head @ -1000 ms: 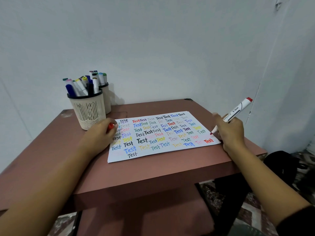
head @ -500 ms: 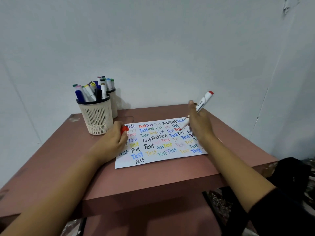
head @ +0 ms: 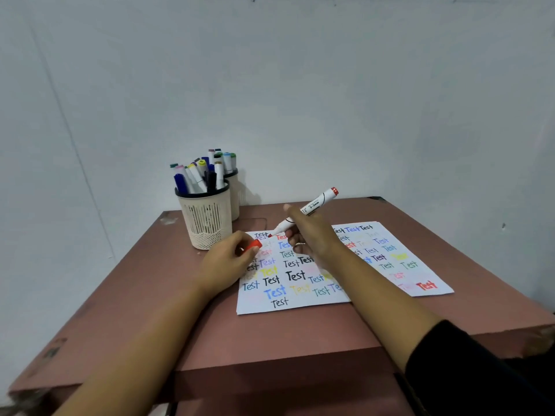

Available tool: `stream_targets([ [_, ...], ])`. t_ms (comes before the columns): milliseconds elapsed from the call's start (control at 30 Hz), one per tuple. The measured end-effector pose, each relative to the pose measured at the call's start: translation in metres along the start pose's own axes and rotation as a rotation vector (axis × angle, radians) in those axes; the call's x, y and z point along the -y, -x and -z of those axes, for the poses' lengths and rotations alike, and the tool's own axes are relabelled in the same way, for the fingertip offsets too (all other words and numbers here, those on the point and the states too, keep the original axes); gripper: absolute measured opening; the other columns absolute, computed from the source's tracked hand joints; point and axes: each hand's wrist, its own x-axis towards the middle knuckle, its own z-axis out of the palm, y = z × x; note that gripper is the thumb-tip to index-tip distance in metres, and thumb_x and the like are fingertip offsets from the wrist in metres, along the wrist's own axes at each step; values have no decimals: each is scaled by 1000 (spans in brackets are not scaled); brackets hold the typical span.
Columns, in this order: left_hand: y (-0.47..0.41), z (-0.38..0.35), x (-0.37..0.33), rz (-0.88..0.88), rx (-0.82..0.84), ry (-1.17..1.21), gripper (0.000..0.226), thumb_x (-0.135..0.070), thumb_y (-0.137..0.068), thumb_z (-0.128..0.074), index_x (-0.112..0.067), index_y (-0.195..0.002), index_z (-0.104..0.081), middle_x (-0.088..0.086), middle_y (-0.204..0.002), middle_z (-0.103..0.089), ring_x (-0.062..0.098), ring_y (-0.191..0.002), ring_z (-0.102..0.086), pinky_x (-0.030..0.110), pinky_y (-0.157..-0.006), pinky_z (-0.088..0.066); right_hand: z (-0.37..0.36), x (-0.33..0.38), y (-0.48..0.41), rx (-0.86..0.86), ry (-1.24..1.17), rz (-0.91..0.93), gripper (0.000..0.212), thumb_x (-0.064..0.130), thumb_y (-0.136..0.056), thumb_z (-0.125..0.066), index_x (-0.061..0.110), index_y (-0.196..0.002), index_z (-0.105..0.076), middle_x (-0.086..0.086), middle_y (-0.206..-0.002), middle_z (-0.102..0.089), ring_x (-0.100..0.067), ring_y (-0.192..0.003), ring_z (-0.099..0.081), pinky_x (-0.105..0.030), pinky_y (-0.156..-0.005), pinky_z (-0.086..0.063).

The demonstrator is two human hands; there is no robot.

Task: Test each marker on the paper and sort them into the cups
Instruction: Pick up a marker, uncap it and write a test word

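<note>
A white sheet of paper [head: 327,298] covered with the word "Test" in many colours lies on the table. My right hand [head: 312,232] grips a white marker with a red tip [head: 309,210], uncapped, its tip pointing down-left just above the paper's far left corner. My left hand [head: 228,259] rests at the paper's left edge and pinches the red cap [head: 255,244], close to the marker's tip. A cream mesh cup [head: 207,220] full of markers stands at the far left. A second cup [head: 235,190] with markers stands right behind it.
The reddish-brown table [head: 270,340] stands in a corner between pale walls. Its front edge runs across the bottom of the view, its right edge beyond the paper. A lower shelf shows beneath.
My right hand has carried the red marker from the paper's right edge across to its far left corner, close to the cap in my left hand. The view has shifted right.
</note>
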Motion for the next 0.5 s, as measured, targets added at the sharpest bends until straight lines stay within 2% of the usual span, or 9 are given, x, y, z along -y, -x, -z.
stream_targets([
  [200,-1,1,0,-2,-16,42,16,-22,-90,-58,-13,-102,-63,-1,-94,-64,16,-89,-58,29,-80,-45,-6,-12,-5,5,-74,-9,36,30,-95,-54,8,-66,-59,-4,-56,-50,-10,-42,-45,-20,-43,-36],
  [367,2,-1,-5,-156,-27,75,5,-15,-89,-59,-16,-94,-62,-13,-80,-57,-5,-73,-54,9,-65,-39,-12,-17,-4,130,-108,-29,32,27,-94,-57,8,-68,-56,-4,-53,-51,-11,-40,-48,-20,-41,-38],
  [500,2,-2,-5,-232,-54,81,11,-13,-90,-57,-10,-97,-65,-14,-74,-56,-9,-70,-52,7,-63,-37,-15,-18,-2,141,-150,-8,26,22,-91,-61,9,-69,-55,-5,-52,-52,-10,-40,-47,-19,-41,-37],
])
